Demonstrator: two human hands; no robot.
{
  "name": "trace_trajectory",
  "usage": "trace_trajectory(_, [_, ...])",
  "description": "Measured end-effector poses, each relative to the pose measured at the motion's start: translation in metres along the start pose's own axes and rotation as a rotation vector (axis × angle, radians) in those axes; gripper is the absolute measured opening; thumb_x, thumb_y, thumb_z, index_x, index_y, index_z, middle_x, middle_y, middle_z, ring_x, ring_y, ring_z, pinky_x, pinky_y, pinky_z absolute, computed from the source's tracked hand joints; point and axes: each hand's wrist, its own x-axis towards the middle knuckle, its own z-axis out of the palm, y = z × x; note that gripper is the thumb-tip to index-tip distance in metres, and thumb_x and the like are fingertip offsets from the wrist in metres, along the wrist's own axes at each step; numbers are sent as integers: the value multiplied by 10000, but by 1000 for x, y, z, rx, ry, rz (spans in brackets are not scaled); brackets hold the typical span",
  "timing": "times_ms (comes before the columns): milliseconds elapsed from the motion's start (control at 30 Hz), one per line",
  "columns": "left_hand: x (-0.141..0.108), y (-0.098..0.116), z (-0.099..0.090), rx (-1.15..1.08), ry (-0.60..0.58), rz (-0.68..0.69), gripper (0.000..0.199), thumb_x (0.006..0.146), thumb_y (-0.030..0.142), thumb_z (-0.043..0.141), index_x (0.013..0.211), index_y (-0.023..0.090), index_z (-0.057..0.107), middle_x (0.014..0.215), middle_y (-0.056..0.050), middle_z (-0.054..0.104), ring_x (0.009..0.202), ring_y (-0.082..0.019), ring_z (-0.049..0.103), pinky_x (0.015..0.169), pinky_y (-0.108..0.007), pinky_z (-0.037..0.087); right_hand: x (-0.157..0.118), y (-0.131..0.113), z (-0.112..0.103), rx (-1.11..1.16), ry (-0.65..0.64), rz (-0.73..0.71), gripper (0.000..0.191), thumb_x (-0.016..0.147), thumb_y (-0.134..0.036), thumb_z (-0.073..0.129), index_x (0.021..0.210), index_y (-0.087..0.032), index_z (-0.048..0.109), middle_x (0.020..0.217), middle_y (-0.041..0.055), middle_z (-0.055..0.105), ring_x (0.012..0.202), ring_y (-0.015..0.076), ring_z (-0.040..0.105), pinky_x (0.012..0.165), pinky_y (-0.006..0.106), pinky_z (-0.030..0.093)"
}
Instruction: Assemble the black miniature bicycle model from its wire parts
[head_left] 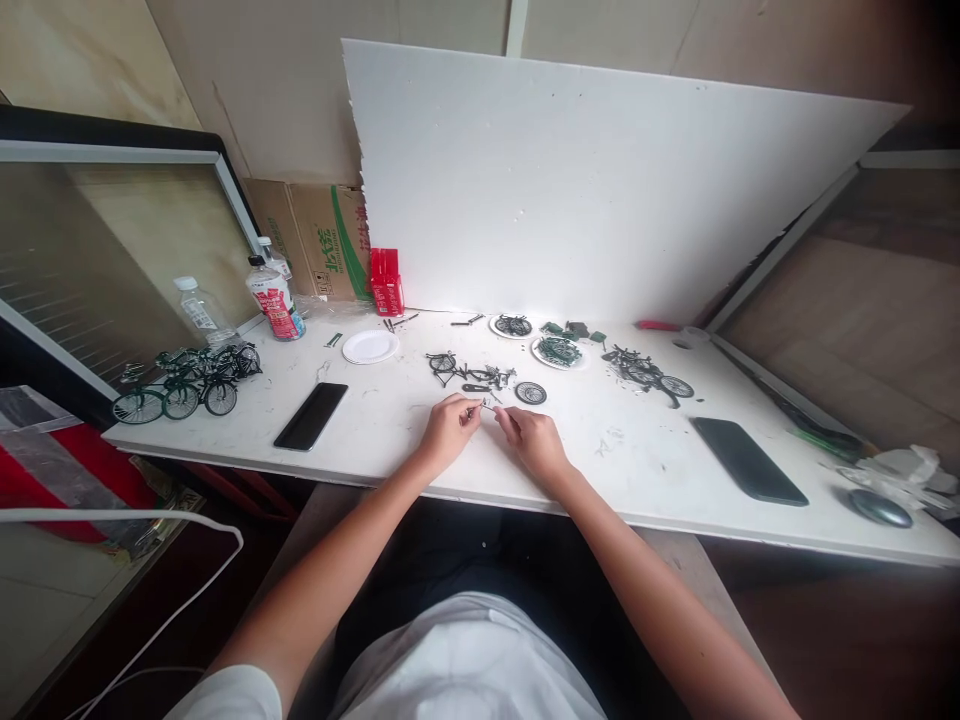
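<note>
Your left hand (450,427) and right hand (534,440) meet near the middle of the frame, just above the table (420,468). Your left thumb and fingertips pinch a thin part (487,405), dark and tiny; your right thumb and fingertips press together at its other end. It is too small to tell its exact shape, or whether it is one piece or two.

Just beyond your fingertips lies a bike frame (487,376) on its side, with a loose wheel (531,393) flat to its right in the picture. Farther up, green parts (559,351) heap on one plate, and dark wheels (514,325) lie on another, just behind it. Right of centre, a tangle of bike parts (646,372) lies on the tabletop.

At the left edge of the table, several bikes (180,388) stand bunched together. A phone (311,416) lies left of your left hand, and a mouse (880,507) sits at the lower right.
</note>
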Motion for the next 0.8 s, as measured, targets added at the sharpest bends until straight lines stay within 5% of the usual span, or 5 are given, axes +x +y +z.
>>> trace_trajectory(200, [0, 0, 1, 4, -19, 4, 238, 985, 270, 643, 1135, 186, 807, 926, -81, 750, 705, -149, 642, 707, -302, 549, 2, 0, -1, 88, -39, 105, 558, 1124, -557, 323, 740, -242, 577, 689, 67, 715, 587, 223, 649, 604, 324, 379])
trace_trajectory(433, [3, -3, 1, -102, 40, -128, 247, 939, 281, 697, 1127, 170, 813, 1033, -115, 808, 687, -143, 677, 689, -299, 576, 1, -3, -1, 129, -108, 122, 308, 1097, -478, 393, 1098, -237, 585, 781, 46, 731, 658, 263, 676, 610, 330, 415])
trace_trajectory(800, [6, -10, 0, -374, -17, -360, 368, 939, 460, 718, 1107, 143, 799, 986, -121, 815, 743, -182, 769, 712, -298, 605, -1, -2, 2, 153, -93, 68, 246, 1093, -424, 408, 1128, -234, 560, 948, 79, 750, 755, 254, 689, 642, 328, 448])
